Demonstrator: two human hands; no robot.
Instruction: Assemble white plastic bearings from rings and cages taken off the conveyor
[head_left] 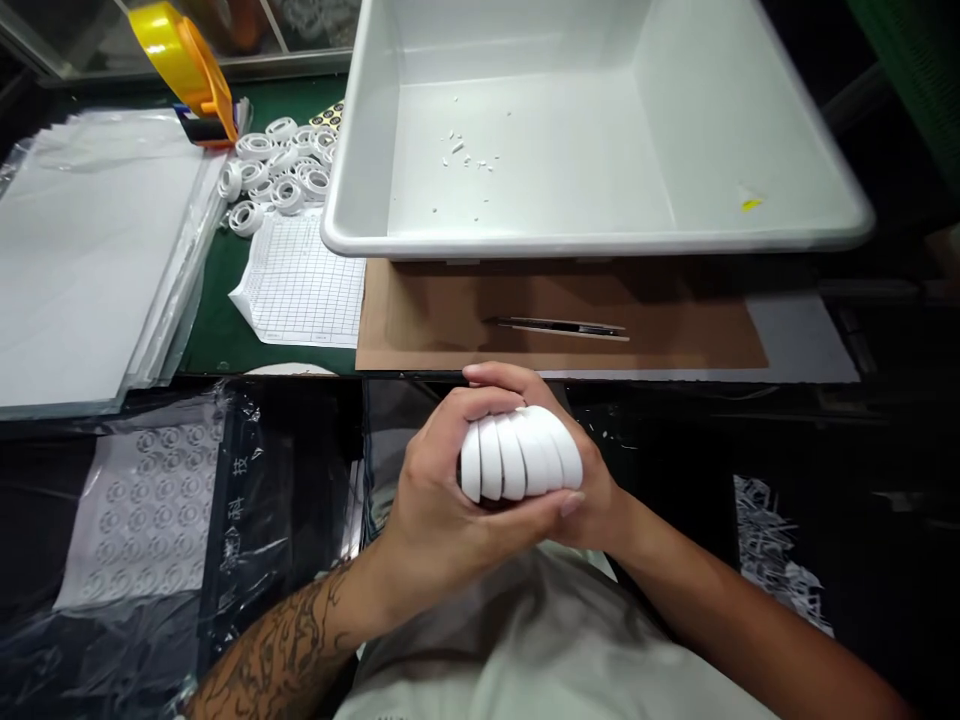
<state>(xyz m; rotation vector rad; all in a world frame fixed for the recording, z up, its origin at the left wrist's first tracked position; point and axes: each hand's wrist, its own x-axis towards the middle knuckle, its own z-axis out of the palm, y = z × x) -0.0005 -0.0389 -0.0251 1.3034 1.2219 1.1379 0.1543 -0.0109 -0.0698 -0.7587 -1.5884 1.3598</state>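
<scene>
A row of several white plastic rings [517,455], pressed side by side, is held above my lap, just in front of the bench edge. My left hand [439,475] wraps the row from the left, its thumb lying along the near side and its fingers over the far side. From the right, my right hand [596,490] closes round the other end, partly hidden behind the rings, with fingers showing beyond the left hand's. The rings fan slightly, with narrow gaps between some of them.
Ahead stands a large white bin [525,245] holding small white scraps. A tweezer-like tool [559,327] lies on brown cardboard [675,345]. Leftward are loose white rings [287,192], a gridded sheet [307,285], a tape dispenser [214,105] and stacked plastic bags [82,250].
</scene>
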